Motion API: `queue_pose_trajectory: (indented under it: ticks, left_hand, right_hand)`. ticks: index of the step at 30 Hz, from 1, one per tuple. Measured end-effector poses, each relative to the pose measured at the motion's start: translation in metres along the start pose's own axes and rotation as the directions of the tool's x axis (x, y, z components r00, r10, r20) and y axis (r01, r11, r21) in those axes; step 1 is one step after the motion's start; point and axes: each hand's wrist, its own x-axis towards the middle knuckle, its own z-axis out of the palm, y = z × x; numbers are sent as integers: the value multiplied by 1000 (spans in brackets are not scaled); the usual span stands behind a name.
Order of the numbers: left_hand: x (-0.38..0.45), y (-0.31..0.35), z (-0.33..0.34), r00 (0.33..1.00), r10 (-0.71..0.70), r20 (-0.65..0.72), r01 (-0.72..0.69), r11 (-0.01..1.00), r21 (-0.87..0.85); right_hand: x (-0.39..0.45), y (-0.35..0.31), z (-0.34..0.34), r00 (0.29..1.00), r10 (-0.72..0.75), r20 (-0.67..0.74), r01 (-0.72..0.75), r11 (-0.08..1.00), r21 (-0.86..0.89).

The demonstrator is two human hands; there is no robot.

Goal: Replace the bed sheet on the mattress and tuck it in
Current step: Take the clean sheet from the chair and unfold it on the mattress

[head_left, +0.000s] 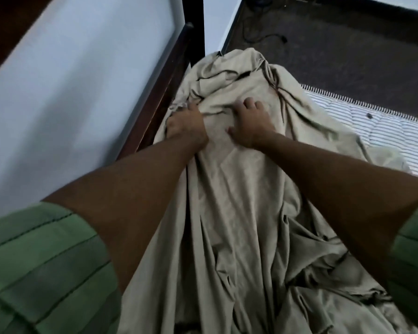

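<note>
Gripping crumpled beige sheet (pixel 227 189) over striped mattress (pixel 384 131).

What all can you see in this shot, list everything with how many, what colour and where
bed sheet: one, beige, crumpled over the mattress, centre
mattress: one, white with dark stripes, bare part at right
bed frame: one, dark wood, along the sheet's left edge
wall: one, pale, left
carpet: one, dark brown, top right
cable: one, black, on the carpet
sleeves: two, green, bottom corners
left hand: one, gripping the sheet beside the frame
right hand: one, fingers curled into the sheet
</note>
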Motion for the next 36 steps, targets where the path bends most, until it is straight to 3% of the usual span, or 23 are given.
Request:
queue_pose_trajectory:
  ticks: [2,4,6,8,9,11,13,14,16,17,20,22,24,26,29,31,33,35,36]
  left_hand:
    - [1,-4,-3,998,40,45,-45,994,98]
    - [2,-5,-9,983,124,137,-150,968,202]
    - [4,-1,-16,924,270,269,-320,933,162]
    - [5,2,-20,875,367,315,-401,915,46]
    - [4,4,-22,890,363,277,-378,926,0]
    - [1,4,-26,955,291,64,-286,955,-77]
    - [2,5,-25,980,158,-122,-177,971,-163]
    - [2,4,-24,985,67,-159,-106,963,-249]
    - [10,-2,-22,989,-89,-115,34,909,-415]
    - [13,-5,-19,994,-97,-57,62,898,-435]
    - [12,-8,-7,994,94,52,-67,920,-385]
    - [9,-10,-1,988,135,68,-103,932,-348]
    - [7,-12,0,990,111,83,-76,935,-347]
    - [6,-14,-6,978,57,198,7,952,-306]
    - [6,-10,-22,922,-3,387,133,942,-308]
    - [6,-4,-36,963,-64,262,176,884,-432]
    - [9,1,-41,984,-177,-27,131,813,-567]
    - [7,3,-41,950,-160,-267,-53,763,-645]
    - [7,3,-38,942,-89,-323,-144,764,-629]
  right_hand:
    - [4,2,0,993,0,115,6,999,-52]
    - [11,3,-8,977,110,183,-93,991,-98]
    - [16,0,-21,964,196,181,-177,977,-118]
    - [19,-10,-30,972,205,116,-193,975,-108]
    - [19,-16,-29,982,184,47,-182,982,-57]
    - [17,-24,-22,985,154,-83,-137,973,183]
    - [15,-21,-13,985,121,-126,-63,919,389]
    - [13,-19,-9,986,80,-145,-16,918,396]
    - [10,-15,-7,966,-2,-259,74,960,269]
    - [10,-15,-11,935,-32,-353,106,975,193]
    - [25,-27,-27,848,-73,-525,185,969,164]
    - [44,-32,-33,899,-177,-400,285,931,229]
    - [59,-31,-37,977,-205,-49,211,945,249]
    - [63,-29,-41,968,-127,217,109,990,95]
    - [61,-26,-39,948,-123,292,163,980,-117]
    - [62,-27,-47,989,-37,146,58,988,-140]
    - [69,-24,-59,979,114,-169,-84,981,173]
    - [71,-25,-71,905,133,-405,131,816,562]
    - [72,-27,-75,887,74,-456,250,754,608]
